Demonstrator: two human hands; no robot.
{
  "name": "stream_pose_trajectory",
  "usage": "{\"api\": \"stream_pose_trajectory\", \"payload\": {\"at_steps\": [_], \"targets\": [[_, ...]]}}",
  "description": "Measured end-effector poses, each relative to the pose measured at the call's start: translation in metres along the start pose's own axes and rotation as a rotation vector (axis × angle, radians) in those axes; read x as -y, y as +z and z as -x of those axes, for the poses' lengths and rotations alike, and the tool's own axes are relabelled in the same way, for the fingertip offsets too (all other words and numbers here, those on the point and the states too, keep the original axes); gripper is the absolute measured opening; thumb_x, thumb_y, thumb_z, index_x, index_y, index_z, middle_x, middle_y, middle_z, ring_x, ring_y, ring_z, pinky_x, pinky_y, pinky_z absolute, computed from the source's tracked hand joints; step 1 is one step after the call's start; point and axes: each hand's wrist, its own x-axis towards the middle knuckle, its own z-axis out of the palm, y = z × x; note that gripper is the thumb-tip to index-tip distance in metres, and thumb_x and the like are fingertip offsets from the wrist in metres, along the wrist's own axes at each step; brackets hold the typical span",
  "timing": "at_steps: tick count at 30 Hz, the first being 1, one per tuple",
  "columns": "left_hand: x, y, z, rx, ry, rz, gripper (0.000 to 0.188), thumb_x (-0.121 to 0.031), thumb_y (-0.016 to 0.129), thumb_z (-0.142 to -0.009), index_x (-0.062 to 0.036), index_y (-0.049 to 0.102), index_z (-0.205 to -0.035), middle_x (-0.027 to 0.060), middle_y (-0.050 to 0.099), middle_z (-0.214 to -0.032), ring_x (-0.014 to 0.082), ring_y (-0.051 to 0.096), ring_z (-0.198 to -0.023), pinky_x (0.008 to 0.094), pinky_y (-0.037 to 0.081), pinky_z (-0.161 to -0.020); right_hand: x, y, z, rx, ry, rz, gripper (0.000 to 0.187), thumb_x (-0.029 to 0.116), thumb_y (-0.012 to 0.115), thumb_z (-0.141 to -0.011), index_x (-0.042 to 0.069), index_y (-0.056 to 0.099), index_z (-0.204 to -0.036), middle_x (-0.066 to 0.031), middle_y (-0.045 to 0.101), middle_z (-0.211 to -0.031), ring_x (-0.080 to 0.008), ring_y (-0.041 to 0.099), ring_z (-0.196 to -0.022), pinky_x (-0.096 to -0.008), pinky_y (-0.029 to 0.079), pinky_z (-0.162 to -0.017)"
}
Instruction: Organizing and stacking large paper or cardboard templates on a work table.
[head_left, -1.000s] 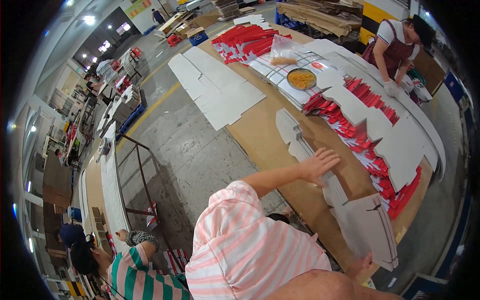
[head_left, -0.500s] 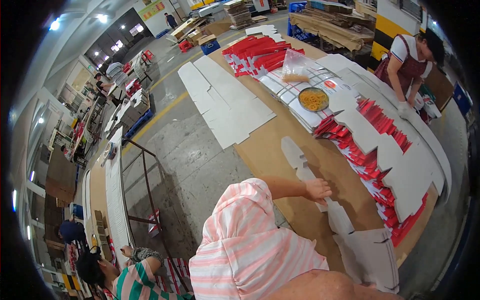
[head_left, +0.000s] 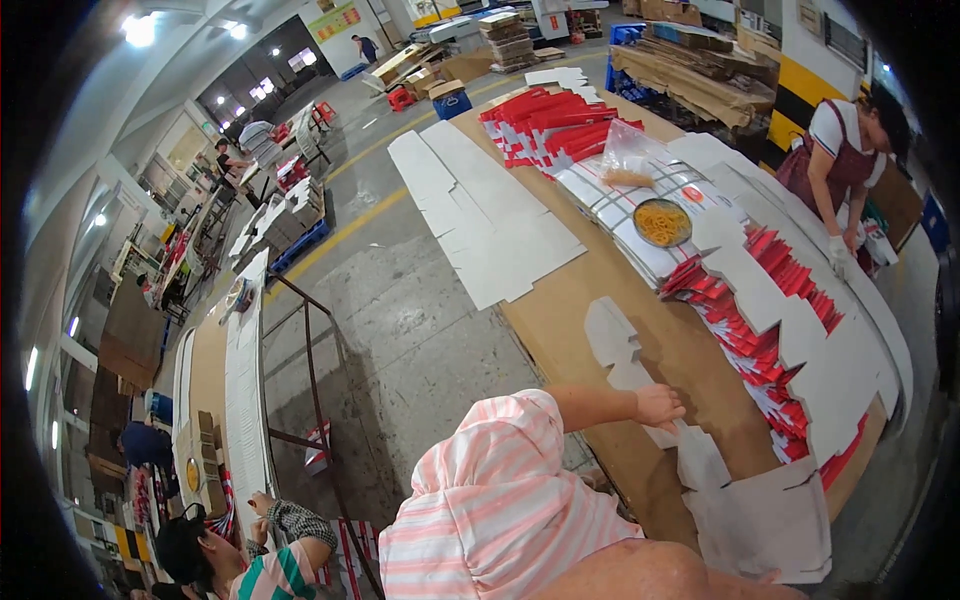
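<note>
My left hand (head_left: 660, 405) reaches over the brown board of the table, its fingers closed at the tip of a narrow tab. That tab belongs to a pale grey die-cut cardboard piece (head_left: 765, 520), whose wide panel lies nearest me. Beyond the hand a notched white cardboard strip (head_left: 610, 335) lies on the board, partly under my wrist. At the lower edge, my right hand (head_left: 768, 577) shows only a bit of its fingers against the wide panel's near edge; the rest of it is hidden.
Red-and-white folded cardboard (head_left: 745, 340) is fanned along the right, beneath white sheets. A round tin of yellow rubber bands (head_left: 662, 222) and a clear plastic bag (head_left: 630, 155) rest on a stack. Flat white sheets (head_left: 480, 215) overhang the table's left edge. A co-worker (head_left: 835, 160) stands far right; another (head_left: 270, 560) sits lower left.
My left hand has drawn its fingers together at the tab's tip, where it lay more outstretched over the cardboard. The whole view has shifted slightly, moving the scene right and down.
</note>
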Motion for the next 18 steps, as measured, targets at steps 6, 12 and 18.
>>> {"api": "stream_pose_trajectory", "payload": {"at_steps": [6, 12, 18], "targets": [[-0.033, -0.084, 0.057, 0.573, -0.272, 0.272, 0.049, -0.054, 0.053, -0.076, -0.0051, 0.06, -0.082, 0.0177, 0.062, -0.075, 0.0357, 0.059, -0.071, 0.0458, 0.046, -0.06, 0.042, 0.031, -0.001, 0.021, 0.008, 0.018, 0.053, 0.037, 0.05, -0.086, -0.003, 0.047, -0.121, -0.0146, 0.048, -0.122, -0.0259, 0.046, -0.108, -0.0381, 0.034, -0.094], [-0.032, -0.168, 0.179, 0.618, -0.429, 0.323, 0.049, -0.053, 0.051, -0.079, -0.0054, 0.06, -0.086, 0.0193, 0.061, -0.079, 0.0371, 0.059, -0.077, 0.0471, 0.046, -0.065, 0.074, 0.114, 0.027, 0.073, 0.042, 0.045, 0.054, 0.038, 0.049, -0.086, -0.003, 0.046, -0.122, -0.0143, 0.047, -0.123, -0.0256, 0.046, -0.109, -0.0377, 0.034, -0.095], [-0.002, -0.251, 0.292, 0.543, -0.673, 0.271, 0.05, -0.053, 0.049, -0.08, -0.0042, 0.06, -0.084, 0.0194, 0.06, -0.07, 0.0384, 0.059, -0.07, 0.0467, 0.046, -0.061, 0.08, 0.244, 0.057, 0.205, 0.039, 0.144, 0.057, 0.045, 0.049, -0.086, 0.0, 0.047, -0.122, -0.01, 0.051, -0.118, -0.0217, 0.048, -0.105, -0.0349, 0.038, -0.091]]}}
